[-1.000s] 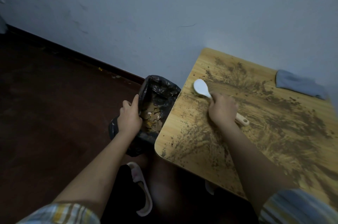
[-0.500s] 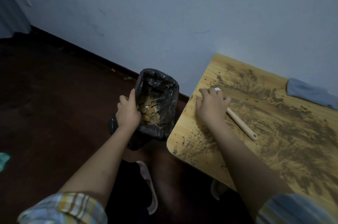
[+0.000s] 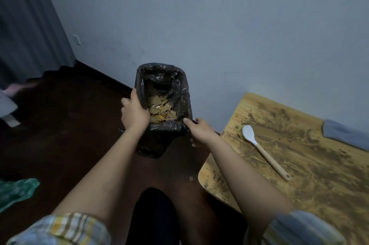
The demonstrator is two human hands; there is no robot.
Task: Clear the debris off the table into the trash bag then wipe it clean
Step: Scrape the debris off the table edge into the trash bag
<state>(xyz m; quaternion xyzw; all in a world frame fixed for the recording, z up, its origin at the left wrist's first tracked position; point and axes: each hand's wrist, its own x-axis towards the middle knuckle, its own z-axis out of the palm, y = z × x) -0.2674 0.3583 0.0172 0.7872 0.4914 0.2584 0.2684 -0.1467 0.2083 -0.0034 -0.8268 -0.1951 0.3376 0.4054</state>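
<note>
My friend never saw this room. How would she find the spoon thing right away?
Look at the dirty wooden table by the wall, on the right. Near its left edge lies the spoon, flat on the tabletop, with nobody touching it. It has a pale rounded head and a long tan handle, so it looks nothing like the soft grey cloth farther back on the same table.

A single head-worn wide-angle view looks forward and steeply down from close above the person's own forearms, facing a pale blue wall [image 3: 219,25]. The dark brown floor [image 3: 60,134] fills the left; the soiled wooden tabletop's [image 3: 329,184] near-left corner enters at right.
</note>
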